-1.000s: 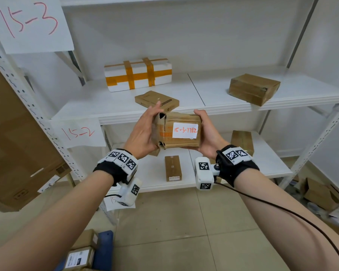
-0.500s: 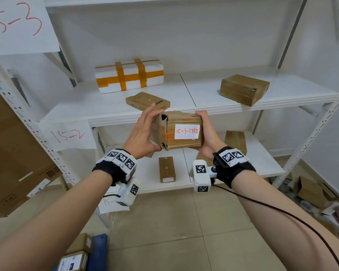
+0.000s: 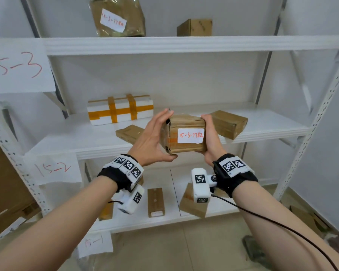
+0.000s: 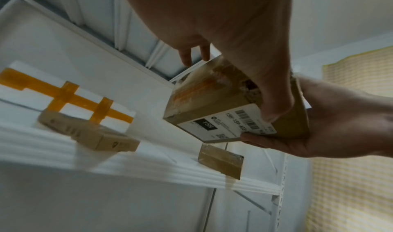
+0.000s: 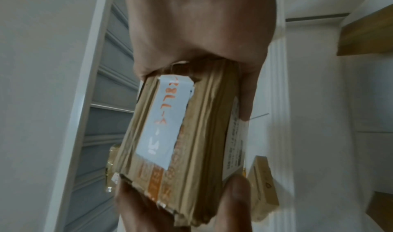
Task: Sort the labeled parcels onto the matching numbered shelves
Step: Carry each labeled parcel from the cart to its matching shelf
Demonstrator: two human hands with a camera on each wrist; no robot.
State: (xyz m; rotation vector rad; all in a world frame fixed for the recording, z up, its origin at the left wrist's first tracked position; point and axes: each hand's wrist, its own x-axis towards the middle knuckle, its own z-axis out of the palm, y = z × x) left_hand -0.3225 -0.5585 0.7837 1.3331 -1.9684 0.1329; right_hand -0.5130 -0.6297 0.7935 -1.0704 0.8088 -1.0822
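Note:
I hold a brown taped parcel [image 3: 186, 122] with a white label reading 15-3-7782 in both hands, in front of the middle shelf. My left hand [image 3: 167, 135] grips its left end, fingers over the top and thumb underneath. My right hand [image 3: 206, 134] grips the right end. In the left wrist view the parcel [image 4: 212, 107] shows a printed shipping label on its underside. In the right wrist view the parcel [image 5: 191, 134] fills the centre. A paper sign 15-3 [image 3: 16, 69] hangs under the upper shelf [image 3: 184, 45], with sign 15-2 [image 3: 53, 169] and sign 15-1 [image 3: 95, 243] lower down.
The upper shelf carries a wrapped parcel labelled 15-3-7780 [image 3: 117, 18] and a small brown box [image 3: 194, 27]. The middle shelf holds a white foam box with orange tape [image 3: 119, 109], a flat brown box [image 3: 129, 133] and a brown box [image 3: 229, 124]. Several boxes lie on the bottom shelf [image 3: 155, 202].
Both hands have lifted the parcel from below the middle shelf's edge to in front of that shelf. The view has tilted up, and the upper shelf now shows.

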